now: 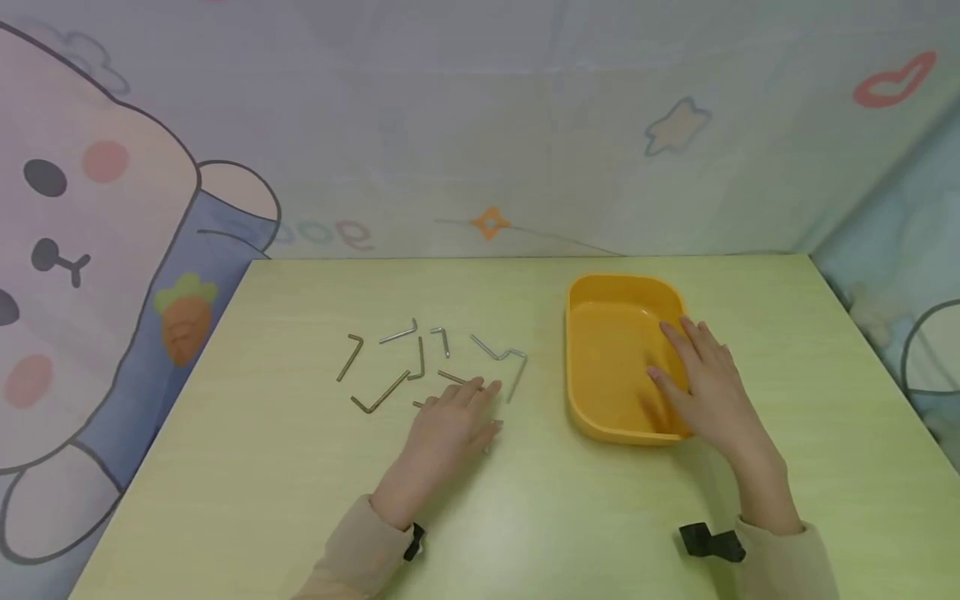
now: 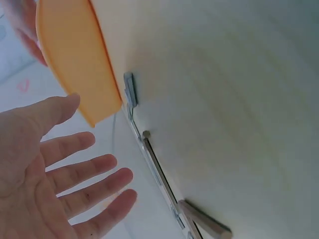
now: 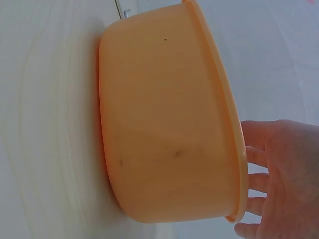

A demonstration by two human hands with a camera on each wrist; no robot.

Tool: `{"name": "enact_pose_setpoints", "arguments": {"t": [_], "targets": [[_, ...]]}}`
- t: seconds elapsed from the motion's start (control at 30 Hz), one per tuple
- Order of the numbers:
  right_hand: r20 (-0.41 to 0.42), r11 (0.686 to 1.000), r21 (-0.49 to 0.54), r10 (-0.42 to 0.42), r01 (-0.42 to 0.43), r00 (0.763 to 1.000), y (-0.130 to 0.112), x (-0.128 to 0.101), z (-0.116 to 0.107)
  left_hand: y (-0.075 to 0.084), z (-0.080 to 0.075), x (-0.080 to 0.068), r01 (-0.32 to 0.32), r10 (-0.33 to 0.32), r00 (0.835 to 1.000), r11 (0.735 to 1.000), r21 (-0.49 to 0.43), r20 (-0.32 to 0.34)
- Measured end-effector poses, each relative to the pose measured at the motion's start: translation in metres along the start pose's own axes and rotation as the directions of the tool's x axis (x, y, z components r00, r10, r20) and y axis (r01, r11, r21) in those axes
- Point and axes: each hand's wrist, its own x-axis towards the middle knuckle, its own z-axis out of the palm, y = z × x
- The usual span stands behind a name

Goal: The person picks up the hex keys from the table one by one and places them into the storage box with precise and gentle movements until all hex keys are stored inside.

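Several L-shaped hex keys, some brass-toned like this hex key (image 1: pixel 382 394) and some silver like this hex key (image 1: pixel 517 375), lie scattered on the table. Over the near right part of this group is my left hand (image 1: pixel 446 425), hiding parts of some keys. In the left wrist view its fingers (image 2: pixel 94 172) are spread and hold nothing, with a brass-toned hex key (image 2: pixel 207 219) on the tabletop beyond. My right hand (image 1: pixel 716 400) reaches across the right rim of a yellow-orange plastic basin (image 1: pixel 611 358). Its fingers (image 3: pixel 257 181) extend loosely past the rim in the right wrist view.
The pale wooden table (image 1: pixel 247 467) meets a printed cloth backdrop (image 1: pixel 420 125) at its far edge. The basin stands right of the keys, its inner floor bare. Black straps (image 1: pixel 708 543) show at both cuffs.
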Motion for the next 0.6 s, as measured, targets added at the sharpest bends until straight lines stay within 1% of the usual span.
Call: {"name": "enact_pose_setpoints", "arguments": {"t": [0.13, 0.27, 0.37, 0.43, 0.6], "targets": [[0.015, 0.998, 0.043, 0.034, -0.034, 0.999, 0.002, 0.0, -0.002, 0.003, 0.004, 0.001, -0.085, 0.088, 0.995, 0.995, 0.057, -0.051], [0.028, 0.996, 0.07, 0.049, -0.051, 0.998, 0.004, 0.0, -0.003, 0.006, 0.007, 0.002, -0.181, 0.198, 0.975, 0.972, 0.152, -0.105], [0.028, 0.996, 0.073, 0.052, -0.053, 0.998, 0.006, 0.0, -0.003, 0.007, 0.009, 0.003, -0.224, 0.252, 0.962, 0.949, 0.222, -0.106], [0.033, 0.995, 0.078, 0.059, -0.061, 0.998, 0.008, -0.001, -0.003, 0.008, 0.01, 0.004, -0.237, 0.267, 0.96, 0.938, 0.254, -0.089], [0.061, 0.99, 0.095, 0.099, -0.104, 0.993, 0.012, -0.001, -0.004, 0.01, 0.013, 0.008, -0.248, 0.28, 0.958, 0.924, 0.293, -0.071]]}}
